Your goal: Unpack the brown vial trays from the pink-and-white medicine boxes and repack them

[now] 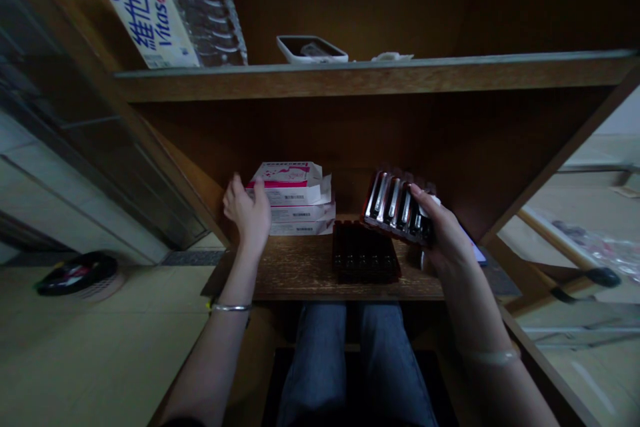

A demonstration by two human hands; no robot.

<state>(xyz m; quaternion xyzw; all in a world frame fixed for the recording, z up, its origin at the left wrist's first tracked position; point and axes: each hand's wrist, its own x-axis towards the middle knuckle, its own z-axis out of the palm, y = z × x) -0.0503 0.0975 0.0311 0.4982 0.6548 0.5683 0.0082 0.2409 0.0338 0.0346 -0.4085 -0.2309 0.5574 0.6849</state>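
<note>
Pink-and-white cardboard boxes (300,195) lie stacked at the left of the lower shelf, their right end flaps sticking out. My left hand (247,213) is at the stack's left front corner, fingers apart, thumb against the top box; it does not appear to grip it. In my right hand (447,233) is a plastic tray of dark brown vials (395,203), tilted and raised above the shelf. A second dark brown tray (367,260) lies just below it on the wood. My right palm hides part of the held tray's right end.
An upper shelf (370,78) crosses above my hands, bearing a Vitasoy carton (150,13), a plastic bottle pack (205,7) and a white-rimmed phone-like object (313,50). A basket (83,277) stands on the floor at left. A wooden frame (560,247) is at right.
</note>
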